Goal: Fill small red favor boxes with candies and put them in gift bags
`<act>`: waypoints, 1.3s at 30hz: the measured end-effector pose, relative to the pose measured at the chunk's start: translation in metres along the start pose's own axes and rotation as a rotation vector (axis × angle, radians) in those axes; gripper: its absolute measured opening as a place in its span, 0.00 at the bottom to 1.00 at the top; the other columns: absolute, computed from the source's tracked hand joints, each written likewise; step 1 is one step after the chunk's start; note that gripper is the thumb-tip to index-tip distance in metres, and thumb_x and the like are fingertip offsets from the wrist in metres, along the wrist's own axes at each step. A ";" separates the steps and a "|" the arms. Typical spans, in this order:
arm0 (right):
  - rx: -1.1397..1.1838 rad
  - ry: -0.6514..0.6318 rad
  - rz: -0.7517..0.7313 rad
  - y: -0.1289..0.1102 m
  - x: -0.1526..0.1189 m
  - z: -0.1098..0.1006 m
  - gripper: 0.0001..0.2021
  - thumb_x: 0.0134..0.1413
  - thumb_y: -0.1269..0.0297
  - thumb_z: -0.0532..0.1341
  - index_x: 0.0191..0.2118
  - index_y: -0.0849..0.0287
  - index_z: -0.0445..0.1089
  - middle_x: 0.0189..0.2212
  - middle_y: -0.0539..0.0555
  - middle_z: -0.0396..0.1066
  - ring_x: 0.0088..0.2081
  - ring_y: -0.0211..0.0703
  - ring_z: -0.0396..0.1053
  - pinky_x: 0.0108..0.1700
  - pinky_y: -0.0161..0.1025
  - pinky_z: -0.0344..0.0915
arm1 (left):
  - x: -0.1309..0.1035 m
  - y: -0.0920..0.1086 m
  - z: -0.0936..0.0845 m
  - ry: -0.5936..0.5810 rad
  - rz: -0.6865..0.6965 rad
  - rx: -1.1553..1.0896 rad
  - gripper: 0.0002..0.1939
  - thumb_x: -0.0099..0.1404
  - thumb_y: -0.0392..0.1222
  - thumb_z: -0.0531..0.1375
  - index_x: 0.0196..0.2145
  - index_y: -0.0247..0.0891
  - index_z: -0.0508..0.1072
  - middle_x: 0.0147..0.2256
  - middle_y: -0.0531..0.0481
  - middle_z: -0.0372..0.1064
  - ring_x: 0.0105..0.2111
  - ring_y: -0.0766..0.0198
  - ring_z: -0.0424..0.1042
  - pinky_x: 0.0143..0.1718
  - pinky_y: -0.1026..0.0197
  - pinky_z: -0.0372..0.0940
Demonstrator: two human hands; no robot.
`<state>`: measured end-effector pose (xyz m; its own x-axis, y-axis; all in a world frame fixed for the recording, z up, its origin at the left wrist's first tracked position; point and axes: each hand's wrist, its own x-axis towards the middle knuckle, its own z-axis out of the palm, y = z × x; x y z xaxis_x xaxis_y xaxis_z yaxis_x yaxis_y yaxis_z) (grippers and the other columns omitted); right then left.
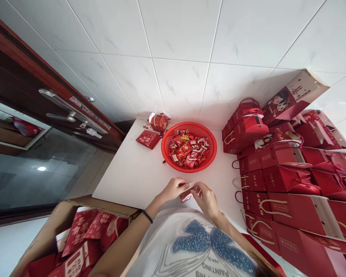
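A small red box [187, 196] with a pale upper edge stands on the white table, close to my body. My left hand [174, 189] is at its left side, thumb and fingers closed on the pale edge. From the right, my right hand [207, 199] bends its fingers over the other side of the same box and grips it. The fingers hide most of the box, and its inside cannot be seen. Just beyond my hands sits a red plastic basket [165, 159] holding many small wrapped candies [188, 150].
A flat red box [148, 139] and a small red gift box [158, 122] stand left of the basket. Rows of red gift bags [269, 196] line the right side. At lower left is a cardboard box [103, 202] of red packages. A dark door [46, 77] stands left.
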<state>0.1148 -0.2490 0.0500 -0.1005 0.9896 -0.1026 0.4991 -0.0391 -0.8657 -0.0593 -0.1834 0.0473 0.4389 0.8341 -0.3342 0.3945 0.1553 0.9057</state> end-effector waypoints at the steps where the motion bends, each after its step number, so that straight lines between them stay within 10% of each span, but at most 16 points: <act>1: -0.027 0.048 0.043 0.002 0.002 -0.001 0.06 0.58 0.63 0.57 0.37 0.55 0.71 0.30 0.52 0.75 0.29 0.41 0.71 0.32 0.36 0.66 | 0.002 -0.003 -0.001 -0.042 -0.017 -0.029 0.21 0.60 0.59 0.61 0.26 0.36 0.77 0.26 0.51 0.73 0.29 0.61 0.69 0.32 0.62 0.62; 6: -0.105 0.129 0.215 0.010 0.018 -0.009 0.10 0.52 0.59 0.61 0.40 0.54 0.70 0.17 0.44 0.64 0.20 0.41 0.65 0.26 0.35 0.58 | 0.010 -0.014 -0.003 -0.228 -0.122 -0.192 0.23 0.56 0.61 0.63 0.24 0.35 0.76 0.23 0.50 0.70 0.26 0.63 0.65 0.28 0.62 0.58; 16: 0.084 0.020 0.102 0.015 0.044 -0.015 0.16 0.55 0.49 0.58 0.27 0.56 0.69 0.14 0.44 0.58 0.19 0.36 0.55 0.24 0.34 0.53 | 0.026 -0.006 -0.024 -0.075 0.017 -0.069 0.22 0.59 0.58 0.63 0.25 0.34 0.77 0.22 0.52 0.69 0.26 0.64 0.66 0.29 0.63 0.59; 21: 0.176 0.103 0.088 0.015 0.088 -0.022 0.16 0.58 0.52 0.54 0.36 0.58 0.72 0.23 0.50 0.70 0.25 0.41 0.66 0.28 0.35 0.62 | 0.031 -0.011 -0.029 -0.076 0.003 -0.095 0.21 0.57 0.58 0.64 0.27 0.34 0.78 0.25 0.50 0.74 0.27 0.63 0.69 0.30 0.62 0.61; 29: -0.384 -0.102 0.292 0.004 0.159 -0.022 0.20 0.55 0.71 0.60 0.54 0.58 0.70 0.43 0.62 0.78 0.46 0.57 0.76 0.43 0.44 0.67 | 0.030 -0.006 -0.035 -0.039 -0.005 -0.132 0.18 0.57 0.55 0.66 0.30 0.34 0.78 0.28 0.48 0.76 0.30 0.61 0.72 0.34 0.61 0.65; 39: -0.546 -0.094 0.490 -0.012 0.161 -0.003 0.39 0.56 0.51 0.64 0.66 0.62 0.48 0.53 0.71 0.71 0.51 0.59 0.74 0.49 0.47 0.66 | 0.056 -0.009 -0.056 0.251 0.053 -0.149 0.18 0.58 0.56 0.63 0.32 0.36 0.79 0.33 0.47 0.78 0.37 0.57 0.75 0.42 0.58 0.69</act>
<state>0.0954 -0.0892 0.0452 0.1829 0.8594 -0.4775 0.8605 -0.3748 -0.3451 -0.0835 -0.1091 0.0347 0.2353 0.9449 -0.2275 0.2457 0.1686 0.9546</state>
